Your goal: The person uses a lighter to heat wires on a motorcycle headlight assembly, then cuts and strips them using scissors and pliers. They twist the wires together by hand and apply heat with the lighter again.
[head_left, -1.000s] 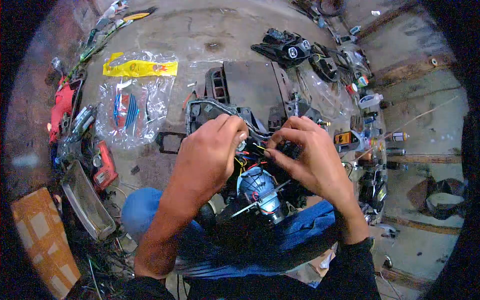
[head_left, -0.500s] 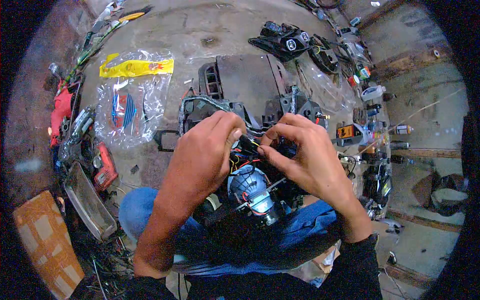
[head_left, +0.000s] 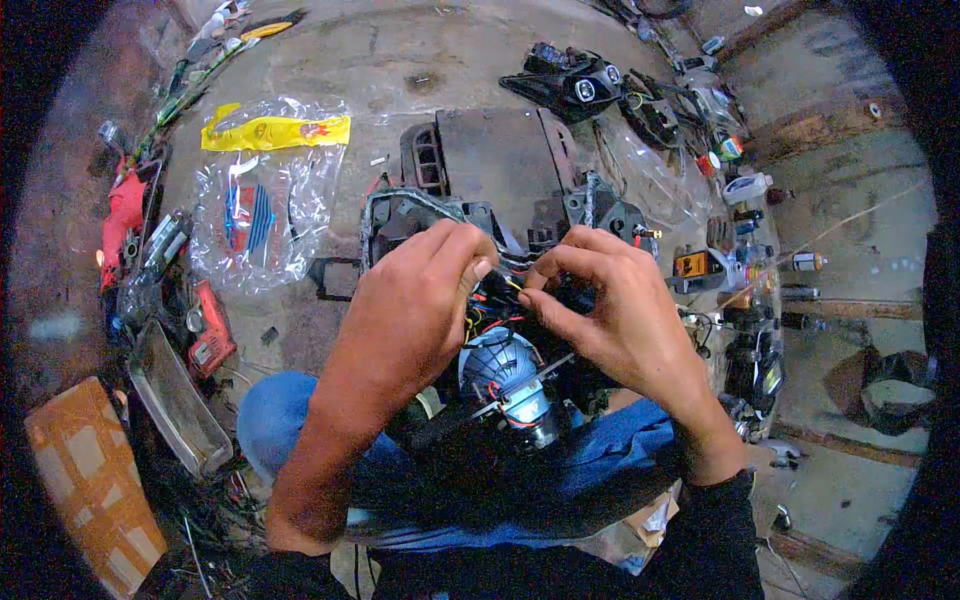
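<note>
Your left hand [head_left: 415, 315] and right hand [head_left: 615, 315] meet fingertip to fingertip, both pinched narrow on the black connector [head_left: 497, 290]. It lies crosswise between them, just above the projector lens [head_left: 500, 372] in your lap, nearer your left thumb.

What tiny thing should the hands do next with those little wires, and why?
Probably press the two pinched ends together. The left hand pinches a black plug, the right hand pinches the coloured wires right beside it, fingertips almost touching, above the round lamp on the lap.
</note>
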### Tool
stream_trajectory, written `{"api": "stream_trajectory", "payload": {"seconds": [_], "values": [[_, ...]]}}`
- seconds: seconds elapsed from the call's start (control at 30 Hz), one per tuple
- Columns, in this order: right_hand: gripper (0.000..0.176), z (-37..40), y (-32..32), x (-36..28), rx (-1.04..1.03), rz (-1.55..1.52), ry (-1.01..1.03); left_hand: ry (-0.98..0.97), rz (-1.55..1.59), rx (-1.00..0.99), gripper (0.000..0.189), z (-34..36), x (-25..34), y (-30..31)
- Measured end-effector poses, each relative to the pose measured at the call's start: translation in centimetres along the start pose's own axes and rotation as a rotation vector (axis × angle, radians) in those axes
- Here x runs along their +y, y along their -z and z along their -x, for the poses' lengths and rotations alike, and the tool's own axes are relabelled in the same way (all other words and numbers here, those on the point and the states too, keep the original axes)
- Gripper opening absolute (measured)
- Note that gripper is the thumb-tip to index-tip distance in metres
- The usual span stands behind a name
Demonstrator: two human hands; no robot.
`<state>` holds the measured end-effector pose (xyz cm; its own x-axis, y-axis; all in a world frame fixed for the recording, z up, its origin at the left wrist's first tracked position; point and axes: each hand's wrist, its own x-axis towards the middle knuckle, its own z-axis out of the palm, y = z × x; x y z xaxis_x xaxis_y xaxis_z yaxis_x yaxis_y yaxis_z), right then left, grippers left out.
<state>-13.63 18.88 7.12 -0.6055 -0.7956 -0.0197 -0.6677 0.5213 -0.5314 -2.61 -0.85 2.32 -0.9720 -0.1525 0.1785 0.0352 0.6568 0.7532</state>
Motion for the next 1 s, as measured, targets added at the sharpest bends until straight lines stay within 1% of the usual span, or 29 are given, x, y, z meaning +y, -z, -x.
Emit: {"api": "stream_trajectory", "payload": {"seconds": [0.33, 0.53, 0.63, 0.73, 1.0], "values": [[0.016, -0.14, 0.16, -0.28, -0.036, 0.024, -0.025, -0.024, -0.019, -0.003, 0.013, 0.04, -0.08, 0.05], [0.017, -0.12, 0.02, -0.2, -0.014, 0.048, 0.007, -0.04, -0.031, -0.007, 0.012, 0.09, -0.12, -0.09], [0.019, -0.08, -0.17, 0.31, -0.035, -0.017, 0.016, -0.048, -0.039, -0.001, 0.012, 0.14, -0.1, -0.23], [0.016, -0.16, -0.18, 0.06, -0.008, 0.03, 0.023, -0.059, -0.045, 0.003, 0.012, 0.13, -0.17, -0.3], [0.016, -0.13, -0.19, 0.1, -0.001, 0.023, 0.027, -0.005, -0.004, -0.01, 0.015, 0.06, 0.18, -0.54]]}}
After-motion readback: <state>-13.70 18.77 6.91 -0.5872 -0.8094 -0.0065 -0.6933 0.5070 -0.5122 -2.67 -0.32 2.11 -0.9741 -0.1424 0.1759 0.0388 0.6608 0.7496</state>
